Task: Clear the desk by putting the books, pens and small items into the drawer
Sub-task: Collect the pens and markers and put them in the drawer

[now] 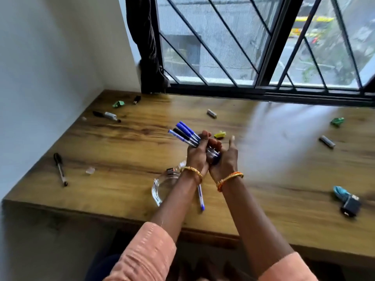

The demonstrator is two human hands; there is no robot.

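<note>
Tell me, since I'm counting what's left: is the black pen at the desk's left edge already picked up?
No, the black pen lies alone on the desk, far from both hands.

Broad bare stretch of table (284, 179) right of middle, open from the window edge to the near edge. Blocked at the far right edge by a green crumpled scrap (337, 122), a battery (327, 141) and, near the front right, a teal cable with charger (347, 200). Cluttered at the far left corner: green scrap (118, 104), small dark cap (137, 99), marker (106, 116). Open wood between these and the black pen (60, 169) by the left edge. Crowded at the near edge, middle: glass dish (164, 184) and blue pen (200, 197) close together.
</note>
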